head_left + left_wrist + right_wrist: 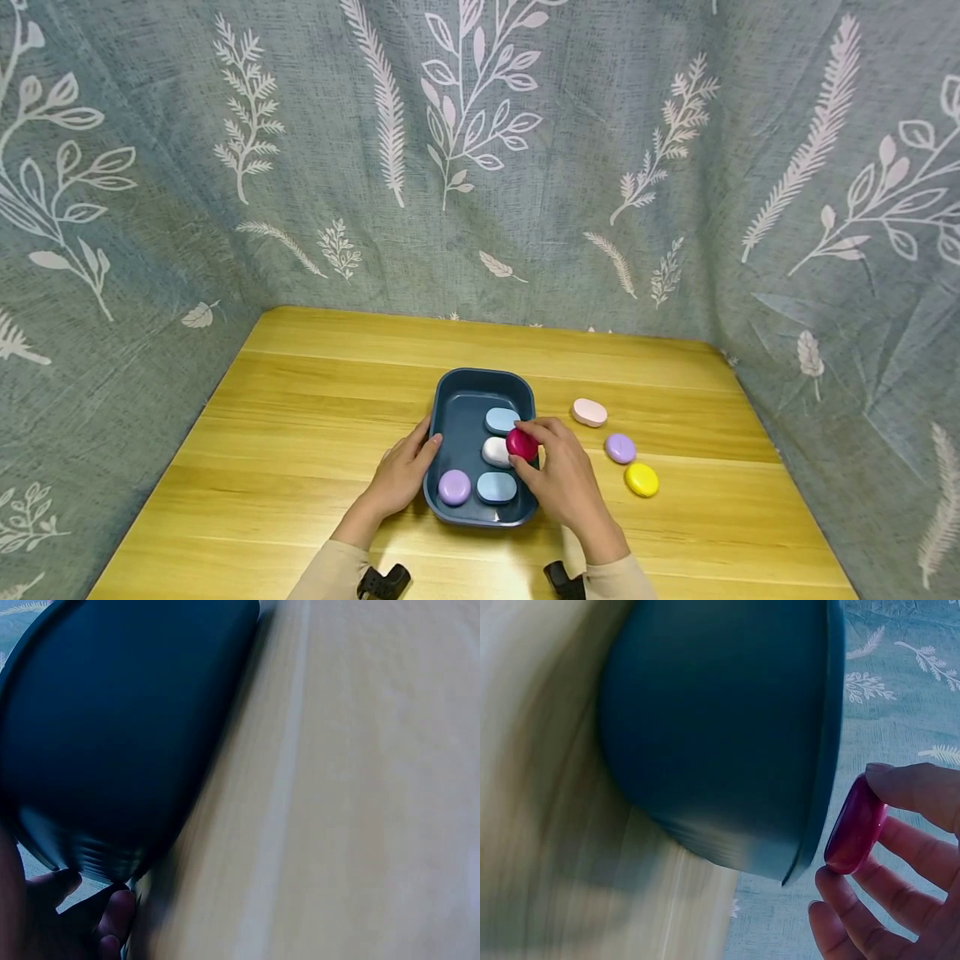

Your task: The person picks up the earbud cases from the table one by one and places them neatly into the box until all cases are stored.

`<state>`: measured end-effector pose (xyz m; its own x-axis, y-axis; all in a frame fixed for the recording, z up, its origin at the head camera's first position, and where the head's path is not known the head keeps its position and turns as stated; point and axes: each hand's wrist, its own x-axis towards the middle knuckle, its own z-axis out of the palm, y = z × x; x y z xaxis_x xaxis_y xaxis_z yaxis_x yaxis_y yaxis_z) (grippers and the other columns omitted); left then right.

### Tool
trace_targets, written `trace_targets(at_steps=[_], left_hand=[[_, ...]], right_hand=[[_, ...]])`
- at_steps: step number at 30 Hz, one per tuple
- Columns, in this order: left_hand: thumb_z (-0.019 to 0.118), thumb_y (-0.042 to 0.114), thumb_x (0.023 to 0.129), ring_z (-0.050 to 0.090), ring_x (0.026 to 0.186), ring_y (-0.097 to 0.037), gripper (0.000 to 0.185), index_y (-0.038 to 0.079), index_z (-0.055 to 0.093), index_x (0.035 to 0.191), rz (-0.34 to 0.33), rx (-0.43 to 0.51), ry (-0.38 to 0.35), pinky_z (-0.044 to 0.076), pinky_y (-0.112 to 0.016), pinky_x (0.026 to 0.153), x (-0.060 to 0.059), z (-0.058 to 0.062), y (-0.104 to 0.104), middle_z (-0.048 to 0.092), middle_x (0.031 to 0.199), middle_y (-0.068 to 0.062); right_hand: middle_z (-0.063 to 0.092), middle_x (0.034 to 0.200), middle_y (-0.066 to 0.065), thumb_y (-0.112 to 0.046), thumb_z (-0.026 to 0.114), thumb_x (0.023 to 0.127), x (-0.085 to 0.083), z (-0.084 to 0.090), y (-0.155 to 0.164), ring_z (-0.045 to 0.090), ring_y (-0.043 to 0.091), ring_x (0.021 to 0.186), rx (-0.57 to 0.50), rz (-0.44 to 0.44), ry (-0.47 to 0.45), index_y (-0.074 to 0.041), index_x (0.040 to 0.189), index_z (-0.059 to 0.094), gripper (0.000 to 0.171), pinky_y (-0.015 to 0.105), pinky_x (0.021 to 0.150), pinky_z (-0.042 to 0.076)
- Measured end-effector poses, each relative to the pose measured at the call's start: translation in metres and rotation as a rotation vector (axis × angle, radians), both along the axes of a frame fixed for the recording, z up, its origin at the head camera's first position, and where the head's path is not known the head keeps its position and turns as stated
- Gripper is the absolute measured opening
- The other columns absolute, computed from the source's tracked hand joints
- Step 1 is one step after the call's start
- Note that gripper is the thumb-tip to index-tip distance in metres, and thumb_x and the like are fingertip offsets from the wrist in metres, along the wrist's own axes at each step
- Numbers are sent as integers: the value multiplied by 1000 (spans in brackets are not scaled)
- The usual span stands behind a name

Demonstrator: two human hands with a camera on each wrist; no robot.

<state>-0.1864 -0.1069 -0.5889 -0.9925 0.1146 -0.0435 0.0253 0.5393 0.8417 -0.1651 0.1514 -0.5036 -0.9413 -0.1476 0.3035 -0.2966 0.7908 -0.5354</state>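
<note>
A dark blue tray (459,417) with rounded corners rests on the wooden table. My left hand (403,471) holds its left side, thumb at the rim and fingers along the outer wall. Between thumb and fingers, my right hand (558,475) pinches a round, glossy magenta piece (855,826) above the tray's right part. Inside the tray lie a light blue oval piece (502,420), a white piece (495,452) partly hidden by the magenta one, another light blue oval piece (497,487) and a round lilac piece (454,487).
To the right of the tray, a pale pink oval piece (589,412), a round lilac piece (620,448) and a round yellow piece (642,480) lie on the table (300,417). Grey-green leaf-patterned cloth (525,250) hangs behind the table and at both sides.
</note>
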Motion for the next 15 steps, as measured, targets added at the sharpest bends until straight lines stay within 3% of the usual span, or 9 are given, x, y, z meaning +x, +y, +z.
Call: trace_targets(at_steps=[15], left_hand=[[38, 56, 109, 44, 147, -40, 64, 23, 35, 163, -4, -3, 8, 27, -69, 118, -1, 0, 0, 49, 159, -12]], right_hand=[[67, 122, 7, -15, 88, 82, -2, -4, -11, 63, 26, 114, -13, 33, -5, -11, 125, 75, 45, 45, 95, 56]])
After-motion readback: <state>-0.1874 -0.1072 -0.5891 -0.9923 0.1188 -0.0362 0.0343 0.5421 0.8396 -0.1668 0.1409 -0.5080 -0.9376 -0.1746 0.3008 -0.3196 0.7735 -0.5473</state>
